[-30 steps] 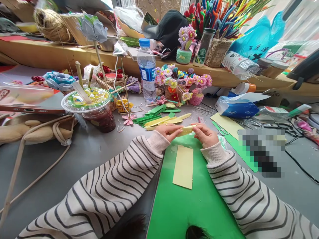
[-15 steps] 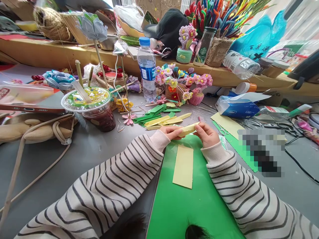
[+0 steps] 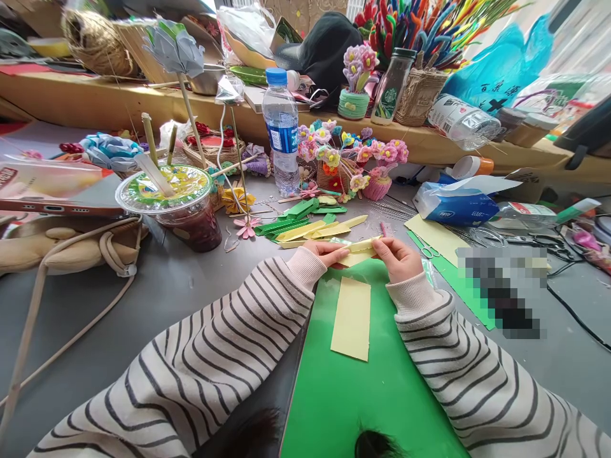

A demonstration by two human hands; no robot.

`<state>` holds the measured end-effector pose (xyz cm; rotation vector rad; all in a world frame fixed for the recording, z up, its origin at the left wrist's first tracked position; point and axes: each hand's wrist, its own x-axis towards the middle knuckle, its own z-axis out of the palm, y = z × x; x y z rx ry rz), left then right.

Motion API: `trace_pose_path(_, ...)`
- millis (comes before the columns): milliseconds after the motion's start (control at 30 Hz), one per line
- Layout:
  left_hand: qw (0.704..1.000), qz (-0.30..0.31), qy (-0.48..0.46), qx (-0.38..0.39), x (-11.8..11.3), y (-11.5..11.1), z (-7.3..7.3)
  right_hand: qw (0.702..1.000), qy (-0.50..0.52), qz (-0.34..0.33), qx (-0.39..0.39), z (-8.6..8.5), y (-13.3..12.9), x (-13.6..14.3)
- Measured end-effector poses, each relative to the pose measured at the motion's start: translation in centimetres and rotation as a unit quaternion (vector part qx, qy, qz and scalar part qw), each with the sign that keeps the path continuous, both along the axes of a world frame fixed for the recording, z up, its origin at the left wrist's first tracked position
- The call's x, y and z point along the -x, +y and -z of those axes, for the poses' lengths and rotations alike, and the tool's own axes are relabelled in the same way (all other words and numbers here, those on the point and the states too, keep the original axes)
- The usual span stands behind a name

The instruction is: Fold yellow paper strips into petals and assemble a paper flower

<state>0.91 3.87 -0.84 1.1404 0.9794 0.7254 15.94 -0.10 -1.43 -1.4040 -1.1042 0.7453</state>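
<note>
Between my two hands is a folded piece of pale yellow paper [image 3: 359, 253], raised above the far end of a green mat [image 3: 329, 394]. My left hand [image 3: 328, 253] pinches its left end, and my right hand [image 3: 397, 257] pinches its right end. A fold line runs along the paper's upper part, with a flap showing below it. Flat on the mat in front of my hands lies a yellow paper rectangle [image 3: 352, 320]. Just beyond my hands is a pile of folded yellow strips [image 3: 319, 230] and green strips [image 3: 291, 218].
A lidded drink cup [image 3: 191, 222] stands at left, and a water bottle [image 3: 281, 140] stands behind the strips. Handmade flowers [image 3: 377, 156] fill the back. Small scissors [image 3: 428, 250], green paper [image 3: 458, 289] and a blue tissue pack [image 3: 453, 205] lie to the right.
The yellow paper has turned between my fingers, so a flap now shows below the folded edge. Both hands stay in nearly the same place.
</note>
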Motion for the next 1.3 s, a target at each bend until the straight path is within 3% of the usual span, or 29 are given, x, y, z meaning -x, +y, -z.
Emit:
trace_pose_path(167,0.999,0.025,0.024,-0.01,0.3,0.2,-0.1,0.997,-0.028,0.025,-0.07,0.0,0.1,-0.1)
trace_pose_path(300,0.999,0.045,0.026,-0.016,0.8,0.4,-0.5,0.998,0.024,-0.008,-0.049,0.0,0.2,-0.2)
trace_pose_path(500,0.997,0.048,0.02,-0.057,0.9,0.6,-0.4,0.998,-0.061,0.003,-0.028,0.2,0.3,-0.5)
trace_pose_path(633,0.996,0.058,0.017,-0.067,0.9,0.8,0.2,1.0,0.016,0.002,0.003,0.3,0.4,-0.5)
trace_pose_path(800,0.996,0.065,0.013,-0.052,1.0,0.7,-0.2,0.989,0.14,-0.027,0.038,0.0,0.4,0.0)
trace_pose_path(1167,0.992,0.093,0.028,-0.083,1.1,0.8,0.6,0.981,0.158,-0.048,0.103,-0.7,0.0,0.5)
trace_pose_path(1300,0.986,0.119,0.055,-0.103,1.4,0.7,-0.2,0.982,0.153,-0.053,0.101,-0.7,-0.1,0.5)
